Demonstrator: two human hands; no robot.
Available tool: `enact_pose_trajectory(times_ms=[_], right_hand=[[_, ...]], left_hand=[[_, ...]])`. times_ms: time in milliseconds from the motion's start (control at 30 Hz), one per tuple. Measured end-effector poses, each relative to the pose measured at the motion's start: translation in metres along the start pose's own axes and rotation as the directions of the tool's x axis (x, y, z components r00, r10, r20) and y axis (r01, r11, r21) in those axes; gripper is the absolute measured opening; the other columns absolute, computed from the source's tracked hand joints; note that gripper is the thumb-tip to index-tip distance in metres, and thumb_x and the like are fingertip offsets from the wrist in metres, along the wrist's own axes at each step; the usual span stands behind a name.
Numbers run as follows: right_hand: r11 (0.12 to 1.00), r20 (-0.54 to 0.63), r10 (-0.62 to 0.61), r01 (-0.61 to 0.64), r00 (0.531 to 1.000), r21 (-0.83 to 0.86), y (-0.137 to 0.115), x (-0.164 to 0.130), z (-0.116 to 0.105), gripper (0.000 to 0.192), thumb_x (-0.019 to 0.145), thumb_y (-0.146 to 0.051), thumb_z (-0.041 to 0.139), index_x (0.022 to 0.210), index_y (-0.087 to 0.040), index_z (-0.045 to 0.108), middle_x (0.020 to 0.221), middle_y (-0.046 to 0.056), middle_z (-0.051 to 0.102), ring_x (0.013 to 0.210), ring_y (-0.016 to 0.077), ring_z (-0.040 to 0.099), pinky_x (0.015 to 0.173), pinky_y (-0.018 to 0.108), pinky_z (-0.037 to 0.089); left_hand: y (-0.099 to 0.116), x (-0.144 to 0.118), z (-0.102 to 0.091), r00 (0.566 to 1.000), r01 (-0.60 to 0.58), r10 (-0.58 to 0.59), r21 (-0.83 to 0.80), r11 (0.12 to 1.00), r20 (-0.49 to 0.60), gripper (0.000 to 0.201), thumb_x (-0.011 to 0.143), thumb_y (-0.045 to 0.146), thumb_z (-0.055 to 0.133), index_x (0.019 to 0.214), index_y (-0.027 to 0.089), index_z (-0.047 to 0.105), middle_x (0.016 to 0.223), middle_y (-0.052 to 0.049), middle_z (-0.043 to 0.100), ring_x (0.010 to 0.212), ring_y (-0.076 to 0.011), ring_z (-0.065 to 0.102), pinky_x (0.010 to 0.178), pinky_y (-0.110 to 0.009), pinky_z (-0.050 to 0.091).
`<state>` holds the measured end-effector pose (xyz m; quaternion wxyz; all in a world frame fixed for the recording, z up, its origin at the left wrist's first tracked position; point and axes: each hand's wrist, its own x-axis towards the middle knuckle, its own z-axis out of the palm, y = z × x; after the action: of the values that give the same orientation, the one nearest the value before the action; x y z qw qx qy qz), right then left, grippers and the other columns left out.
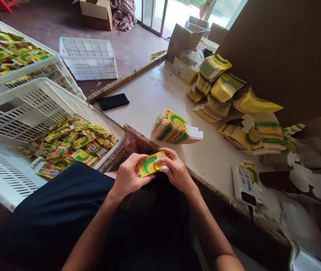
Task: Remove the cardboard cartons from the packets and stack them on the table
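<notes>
Both hands hold one small yellow and green carton (148,165) over my lap, just in front of the table's edge. My left hand (128,176) grips its left side and underside. My right hand (176,169) pinches its right end with the fingertips. A stack of flat, unfolded cartons (173,128) of the same print lies on the white table (152,94) just beyond my hands. To my left, a white plastic crate (5,165) holds several folded yellow cartons (70,145).
A black phone (113,101) lies at the table's left edge. Heaps of flat cartons (225,88) fill the table's right side, near a white device (243,184). A second filled crate (14,56) stands at far left. An empty crate (88,58) and cardboard boxes (97,13) sit on the floor.
</notes>
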<state>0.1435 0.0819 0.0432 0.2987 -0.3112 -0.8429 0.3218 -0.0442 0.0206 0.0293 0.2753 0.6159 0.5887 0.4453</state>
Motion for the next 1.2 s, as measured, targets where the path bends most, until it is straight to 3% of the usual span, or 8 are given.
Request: enact_pose_trajectory(times_ms=[167,333,467,567,700,833,1000,1200], right_hand=[[0.998,0.06,-0.042,0.04,0.997,0.038,0.004,0.0,-0.007,0.026,0.095,-0.042,0.048,0.099,-0.022,0.063,0.127,0.013,0.049,0.087,0.0166,0.063,0.082,0.035,0.057],[1.0,-0.076,0.004,-0.004,0.997,-0.009,0.005,-0.002,0.015,0.044,0.094,-0.042,0.05,0.135,-0.027,0.045,0.129,0.014,0.051,0.116,0.0245,0.057,0.095,0.041,0.052],[0.999,-0.237,0.022,-0.03,0.971,-0.03,0.012,0.012,0.008,0.066,0.088,-0.048,0.059,0.144,-0.025,0.031,0.132,0.015,0.053,0.107,0.024,0.063,0.094,0.041,0.052],[0.975,-0.444,0.077,-0.161,0.893,-0.154,0.027,0.032,-0.019,0.046,0.09,-0.04,0.057,0.132,-0.025,0.048,0.118,0.011,0.063,0.104,0.0243,0.063,0.094,0.044,0.05],[0.862,-0.478,0.217,-0.397,0.851,-0.316,0.052,0.056,-0.047,0.029,0.081,-0.024,0.063,0.11,-0.019,0.062,0.1,0.012,0.068,0.094,0.0282,0.063,0.089,0.047,0.049],[0.829,-0.448,0.269,-0.441,0.853,-0.343,0.059,0.062,-0.055,0.031,0.071,-0.015,0.067,0.101,-0.019,0.062,0.086,0.009,0.067,0.083,0.0267,0.063,0.081,0.044,0.051],[0.892,-0.505,0.183,-0.359,0.844,-0.276,0.027,0.048,-0.041,0.045,0.068,-0.016,0.065,0.11,-0.024,0.051,0.08,0.0,0.059,0.074,0.0206,0.058,0.072,0.036,0.05],[0.937,-0.034,0.23,-0.212,0.973,0.279,-0.018,0.018,0.036,0.041,0.074,-0.015,0.059,0.111,-0.026,0.045,0.075,-0.005,0.052,0.061,0.0115,0.052,0.059,0.023,0.047]], left_hand=[[-0.001,0.003,-0.006,0.999,-0.03,0.03,-0.03,0.999,0.025,0.044,0.064,0.028,0.079,0.105,0.02,0.063,0.096,-0.005,0.068,0.087,-0.0203,0.066,0.078,-0.031,0.054],[0.0,0.003,-0.002,1.0,0.023,-0.023,-0.04,0.999,0.002,0.042,0.063,0.031,0.079,0.1,0.021,0.064,0.089,-0.003,0.067,0.08,-0.0188,0.065,0.072,-0.029,0.053],[-0.007,0.009,-0.004,0.929,0.12,-0.222,-0.327,0.937,-0.296,0.057,0.057,0.04,0.083,0.106,0.023,0.06,0.09,-0.001,0.064,0.08,-0.017,0.064,0.072,-0.027,0.052],[-0.013,0.018,-0.013,0.699,0.083,-0.567,-0.738,0.669,-0.436,0.082,0.053,0.063,0.078,0.12,0.023,0.051,0.102,-0.006,0.063,0.094,-0.0211,0.063,0.08,-0.031,0.053],[-0.014,0.021,-0.011,0.616,0.261,-0.788,-0.942,0.213,-0.008,0.074,0.076,0.071,0.054,0.125,0.016,0.048,0.119,-0.019,0.06,0.107,-0.0258,0.062,0.086,-0.037,0.052],[-0.02,0.015,0.005,0.724,0.407,-0.668,-0.888,0.216,0.169,0.057,0.07,0.051,0.074,0.111,0.015,0.058,0.104,-0.013,0.069,0.089,-0.0215,0.068,0.074,-0.031,0.054],[-0.024,0.009,0.019,0.873,0.338,-0.468,-0.86,0.382,0.136,0.07,0.055,0.057,0.083,0.11,0.018,0.064,0.106,-0.011,0.07,0.093,-0.0231,0.067,0.076,-0.031,0.053],[-0.001,0.011,0.027,0.904,-0.003,-0.406,-0.953,0.304,-0.133,0.08,0.041,0.079,0.073,0.099,0.024,0.067,0.1,-0.006,0.068,0.1,-0.0249,0.062,0.085,-0.033,0.051]])
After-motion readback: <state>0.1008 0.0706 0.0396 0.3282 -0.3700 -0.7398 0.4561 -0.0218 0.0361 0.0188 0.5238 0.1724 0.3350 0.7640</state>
